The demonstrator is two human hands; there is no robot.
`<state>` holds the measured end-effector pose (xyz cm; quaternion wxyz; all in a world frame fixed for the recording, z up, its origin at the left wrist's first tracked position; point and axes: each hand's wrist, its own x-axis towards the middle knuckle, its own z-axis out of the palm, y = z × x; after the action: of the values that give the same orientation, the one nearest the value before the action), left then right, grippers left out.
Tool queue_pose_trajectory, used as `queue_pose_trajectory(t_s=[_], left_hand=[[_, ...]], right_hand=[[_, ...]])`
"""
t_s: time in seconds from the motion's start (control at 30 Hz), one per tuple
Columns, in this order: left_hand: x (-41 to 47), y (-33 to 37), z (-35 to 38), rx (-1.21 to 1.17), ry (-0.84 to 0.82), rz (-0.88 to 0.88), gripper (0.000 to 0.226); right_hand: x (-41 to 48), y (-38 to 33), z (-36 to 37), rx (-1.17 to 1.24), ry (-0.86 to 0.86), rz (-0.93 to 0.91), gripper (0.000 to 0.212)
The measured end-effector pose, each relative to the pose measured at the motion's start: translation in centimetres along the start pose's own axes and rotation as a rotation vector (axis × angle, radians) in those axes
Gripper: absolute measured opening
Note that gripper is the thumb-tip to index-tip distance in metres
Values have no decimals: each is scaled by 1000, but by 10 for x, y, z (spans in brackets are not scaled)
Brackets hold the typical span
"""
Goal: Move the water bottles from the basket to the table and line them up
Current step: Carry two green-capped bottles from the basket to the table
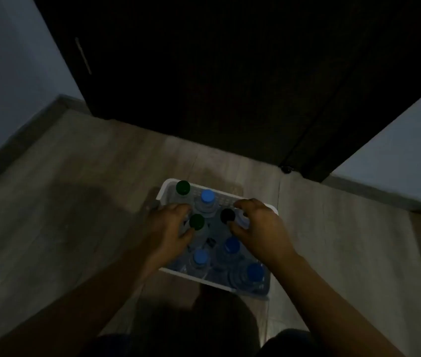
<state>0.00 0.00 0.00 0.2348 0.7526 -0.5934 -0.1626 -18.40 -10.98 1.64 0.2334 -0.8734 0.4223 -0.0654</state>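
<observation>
In dim light, a white slotted plastic basket [164, 188] sits on a pale wood-grain floor [62, 228] before a dark door [230, 73], with open floor on either side. Clear water bottles [201, 256] stand upright inside, capped blue, green and black. The left hand [170, 228] curls round a green-capped bottle [197, 222]; the right hand [258, 225] arches half-closed over the black-capped bottle [227, 215], grip unclear

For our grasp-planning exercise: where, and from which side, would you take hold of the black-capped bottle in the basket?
Probably the neck just under the cap of the black-capped bottle, coming straight down from above. It stands upright in the white basket, packed among other bottles, so its sides look walled in and only its top is free.
</observation>
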Motion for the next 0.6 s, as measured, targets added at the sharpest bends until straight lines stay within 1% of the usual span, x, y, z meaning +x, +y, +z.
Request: queue_pose_trajectory(t_s=[0.1,0.17,0.23,0.43,0.6], left_hand=[[4,-2,7,-14,2,-46,41],[5,-1,12,6,-14,-65,43],[7,0,19,21,-34,-77,44],[10,2,33,27,-63,-99,43],[13,6,37,81,-79,-97,39]], right_hand=[[6,1,11,71,39,32,39],[9,0,18,63,14,38,29],[12,2,24,48,4,43,25],[17,6,35,42,-10,73,27],[20,9,42,99,-14,105,25]])
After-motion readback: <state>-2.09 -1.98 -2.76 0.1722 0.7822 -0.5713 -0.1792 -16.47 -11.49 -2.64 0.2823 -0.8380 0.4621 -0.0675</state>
